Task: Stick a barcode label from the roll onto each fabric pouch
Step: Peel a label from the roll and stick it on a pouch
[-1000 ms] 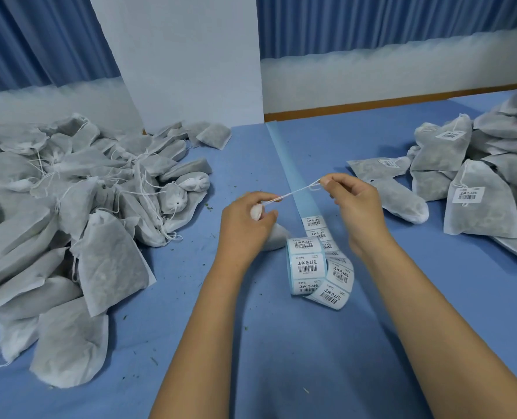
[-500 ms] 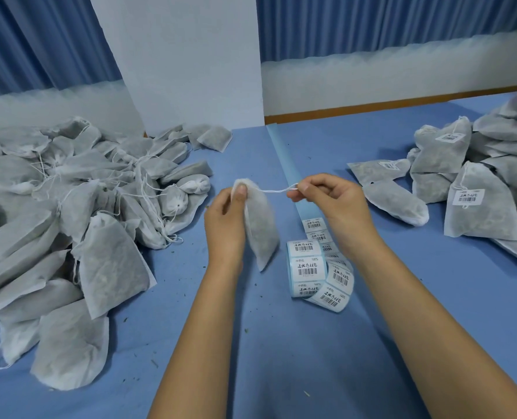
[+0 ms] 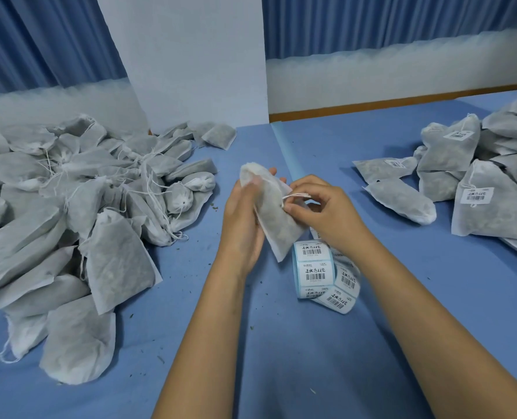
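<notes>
I hold one grey fabric pouch above the blue table, tilted with its gathered top up. My left hand grips it from the left, thumb near the top and fingers behind. My right hand pinches the pouch's white drawstring against its right side. Just below the pouch lies the roll of barcode labels, with its empty blue backing strip running away toward the wall.
A large heap of unlabelled pouches with loose strings fills the left of the table. Pouches bearing labels are piled at the right. A white panel stands at the back.
The pouch came up off the table and hangs in my left hand. My right hand, which drew the string out to the right, has moved in against the pouch.
</notes>
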`<state>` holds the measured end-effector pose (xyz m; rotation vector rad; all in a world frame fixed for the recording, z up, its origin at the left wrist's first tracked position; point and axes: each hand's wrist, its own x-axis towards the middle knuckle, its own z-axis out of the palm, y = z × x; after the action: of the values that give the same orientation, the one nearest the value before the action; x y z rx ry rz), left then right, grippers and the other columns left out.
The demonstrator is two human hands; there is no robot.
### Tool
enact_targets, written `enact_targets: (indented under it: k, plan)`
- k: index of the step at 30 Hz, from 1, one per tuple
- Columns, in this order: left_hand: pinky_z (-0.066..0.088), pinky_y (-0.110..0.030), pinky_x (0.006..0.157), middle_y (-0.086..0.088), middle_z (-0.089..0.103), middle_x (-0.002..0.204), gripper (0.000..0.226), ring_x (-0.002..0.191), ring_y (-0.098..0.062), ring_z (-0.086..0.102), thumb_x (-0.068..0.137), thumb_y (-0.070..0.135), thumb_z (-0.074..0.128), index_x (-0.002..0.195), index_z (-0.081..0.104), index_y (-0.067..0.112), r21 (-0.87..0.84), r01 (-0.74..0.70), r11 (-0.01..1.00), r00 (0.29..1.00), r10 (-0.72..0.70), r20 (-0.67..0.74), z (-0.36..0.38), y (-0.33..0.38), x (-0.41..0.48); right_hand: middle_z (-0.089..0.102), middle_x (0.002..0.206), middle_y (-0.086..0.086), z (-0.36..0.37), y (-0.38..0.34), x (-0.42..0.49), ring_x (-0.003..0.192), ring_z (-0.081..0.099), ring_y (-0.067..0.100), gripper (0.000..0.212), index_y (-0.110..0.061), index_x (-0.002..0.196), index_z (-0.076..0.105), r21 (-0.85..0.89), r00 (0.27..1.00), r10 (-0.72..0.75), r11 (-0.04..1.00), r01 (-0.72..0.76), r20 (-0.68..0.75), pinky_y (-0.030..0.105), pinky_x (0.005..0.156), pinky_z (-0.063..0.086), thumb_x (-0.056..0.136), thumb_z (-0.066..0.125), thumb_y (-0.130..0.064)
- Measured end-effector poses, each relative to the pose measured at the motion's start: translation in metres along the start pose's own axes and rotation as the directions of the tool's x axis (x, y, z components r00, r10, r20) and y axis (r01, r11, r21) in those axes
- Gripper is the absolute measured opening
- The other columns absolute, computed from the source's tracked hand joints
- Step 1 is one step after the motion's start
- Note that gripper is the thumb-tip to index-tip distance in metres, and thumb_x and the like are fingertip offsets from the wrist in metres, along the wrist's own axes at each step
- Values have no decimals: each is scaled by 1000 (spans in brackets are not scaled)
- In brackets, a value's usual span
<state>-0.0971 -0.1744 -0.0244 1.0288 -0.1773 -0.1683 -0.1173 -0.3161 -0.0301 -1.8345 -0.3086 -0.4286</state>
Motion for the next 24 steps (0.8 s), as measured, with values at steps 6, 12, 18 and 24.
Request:
enact_targets:
  k: [6,12,18,24]
  plan:
    - [46,-20,99,9,36,145,84,129,-1,44,80,5,72,145,26,34,461,-197,865,974,227,-11,-2,-11,-1,62,92,-2,-2,0,0,83,60,6,19,-14,80,71,9,999,38,999,-39,36,22,78,50,79,70,5]
    - [21,6,90,13,22,120,68,107,7,33,78,-14,56,121,25,28,727,-332,601,846,531,-52,-7,-9,0,59,69,5,-41,30,0,72,52,26,27,-14,62,55,-558,861,396,656,-509,-320,30,57,36,80,73,-24]
    - [23,4,88,-7,32,123,32,110,17,33,84,-8,58,89,48,23,813,-333,478,837,546,21,-8,-9,1,58,101,17,-15,36,-3,104,49,34,37,-8,87,65,-701,813,564,521,-488,-147,33,75,42,74,76,-41]
    - [28,2,82,3,37,105,36,92,20,41,82,-14,48,71,58,19,830,-342,441,879,463,116,-9,-12,0,64,76,10,-22,33,-1,73,60,27,18,-13,73,56,-406,773,598,666,-626,-210,28,59,46,79,72,-7]
